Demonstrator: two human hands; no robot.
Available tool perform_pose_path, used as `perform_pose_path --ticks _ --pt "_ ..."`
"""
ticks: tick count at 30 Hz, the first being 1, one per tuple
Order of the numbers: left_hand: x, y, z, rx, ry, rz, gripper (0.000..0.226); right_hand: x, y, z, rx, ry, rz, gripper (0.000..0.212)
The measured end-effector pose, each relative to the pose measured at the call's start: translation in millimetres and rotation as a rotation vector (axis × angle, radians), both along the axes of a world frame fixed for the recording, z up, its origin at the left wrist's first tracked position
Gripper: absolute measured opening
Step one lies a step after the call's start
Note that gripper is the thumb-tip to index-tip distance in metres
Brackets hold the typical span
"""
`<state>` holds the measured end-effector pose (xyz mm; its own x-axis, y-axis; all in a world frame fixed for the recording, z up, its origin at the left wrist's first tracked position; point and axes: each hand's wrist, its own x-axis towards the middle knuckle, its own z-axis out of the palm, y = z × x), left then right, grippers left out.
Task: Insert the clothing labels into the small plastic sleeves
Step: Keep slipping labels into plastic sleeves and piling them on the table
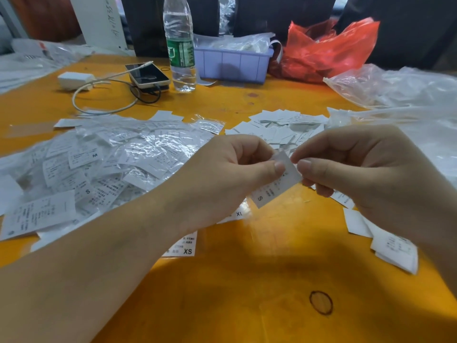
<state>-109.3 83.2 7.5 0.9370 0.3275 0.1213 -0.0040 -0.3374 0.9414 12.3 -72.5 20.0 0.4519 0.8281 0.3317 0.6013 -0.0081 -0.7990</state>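
A white clothing label (277, 184) marked S hangs above the orange table (247, 280), pinched at its top edge by both hands. My left hand (230, 174) grips it with thumb and fingers from the left, my right hand (358, 169) from the right. Whether a clear sleeve surrounds the label I cannot tell. A heap of labels in clear plastic sleeves (99, 164) lies to the left. Bare white labels (279, 127) are spread behind the hands.
More loose labels (393, 246) lie at the right. At the back stand a water bottle (180, 43), a purple tray (233, 63), a red plastic bag (326, 50), a phone (148, 75) with charger and cable, and clear bags (400, 87).
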Motion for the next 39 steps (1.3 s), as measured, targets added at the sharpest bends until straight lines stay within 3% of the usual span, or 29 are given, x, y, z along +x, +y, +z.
perform_pose_path --ticks 8,13,17,22,27,33,35,39 --pt "-1.1 2.6 0.3 -0.005 -0.013 0.018 0.010 2.6 -0.6 -0.5 0.015 -0.006 0.014 0.016" --pt "-0.8 -0.1 -0.4 0.030 -0.016 0.001 0.008 3.3 -0.1 -4.6 -0.061 0.028 0.128 0.014" --pt "-0.6 2.2 -0.9 0.067 -0.003 0.029 0.005 11.4 -1.9 -1.3 -0.048 -0.011 0.052 0.010" --pt "-2.7 5.5 -6.8 0.402 0.047 0.103 0.013 18.9 -6.4 3.6 -0.023 -0.219 -0.188 0.012" --pt "-2.6 6.8 -9.7 0.684 0.210 0.158 0.017 14.6 -6.1 3.9 0.006 -0.388 -0.257 0.017" --pt "0.7 11.5 -7.6 0.976 0.140 0.286 0.034 12.6 -8.8 8.6 0.134 -0.435 -0.306 0.018" --pt "0.2 10.3 -8.6 0.948 0.140 0.232 0.030 14.4 -10.5 10.4 0.033 -0.450 -0.296 0.011" --pt "1.3 3.2 -11.6 0.865 0.156 0.059 0.033 14.9 -10.5 6.8 -0.435 -0.442 -0.198 0.011"
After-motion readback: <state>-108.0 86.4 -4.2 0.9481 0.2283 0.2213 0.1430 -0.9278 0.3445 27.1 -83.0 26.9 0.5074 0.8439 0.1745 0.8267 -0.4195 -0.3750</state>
